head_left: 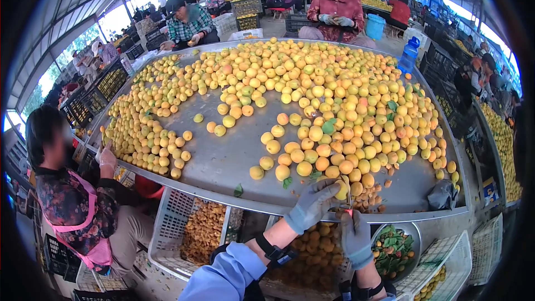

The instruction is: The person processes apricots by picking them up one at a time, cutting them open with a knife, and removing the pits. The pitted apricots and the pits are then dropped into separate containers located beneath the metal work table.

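My left hand (316, 206), in a grey glove, is closed on a yellow fruit (341, 190) at the metal table's near edge. Just below and to the right, my right hand (355, 238), also gloved, is closed round a small tool with a red part (349, 211), whose thin end reaches up to the fruit. Many yellow-orange fruits (356, 111) are heaped on the metal table (234, 156) beyond my hands. Small brown-orange pieces (368, 199) lie on the table beside the held fruit. A crate of fruit (315, 251) stands below my hands.
Left of my arms is a white crate of brown-orange pieces (205, 231). A metal bowl (415, 245) with leaves and fruit sits at the right. A blue bottle (409, 56) and dark bag (443, 195) are on the table. A person (75, 200) sits at the left; others work behind.
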`<action>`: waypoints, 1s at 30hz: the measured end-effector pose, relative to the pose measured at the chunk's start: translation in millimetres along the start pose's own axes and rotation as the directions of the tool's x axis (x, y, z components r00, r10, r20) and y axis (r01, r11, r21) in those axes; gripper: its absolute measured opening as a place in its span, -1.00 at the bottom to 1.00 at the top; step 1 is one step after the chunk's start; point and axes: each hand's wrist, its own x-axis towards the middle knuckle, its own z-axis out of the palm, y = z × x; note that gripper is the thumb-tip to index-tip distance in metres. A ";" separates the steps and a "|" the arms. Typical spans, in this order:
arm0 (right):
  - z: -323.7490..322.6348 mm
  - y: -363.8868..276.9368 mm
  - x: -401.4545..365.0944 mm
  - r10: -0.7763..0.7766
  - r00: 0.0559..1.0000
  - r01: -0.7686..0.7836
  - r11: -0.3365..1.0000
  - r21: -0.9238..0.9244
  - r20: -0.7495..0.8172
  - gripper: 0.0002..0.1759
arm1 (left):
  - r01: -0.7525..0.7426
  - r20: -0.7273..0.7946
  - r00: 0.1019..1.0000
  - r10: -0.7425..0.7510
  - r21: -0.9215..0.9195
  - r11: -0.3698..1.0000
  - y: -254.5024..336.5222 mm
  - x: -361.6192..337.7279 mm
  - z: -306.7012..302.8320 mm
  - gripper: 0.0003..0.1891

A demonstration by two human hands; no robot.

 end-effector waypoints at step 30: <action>-3.4 20.1 6.6 -0.363 0.932 0.326 0.858 -0.398 -0.020 -0.76 | -0.014 0.270 0.962 -0.034 0.175 0.984 21.1 -9.0 26.9 -0.51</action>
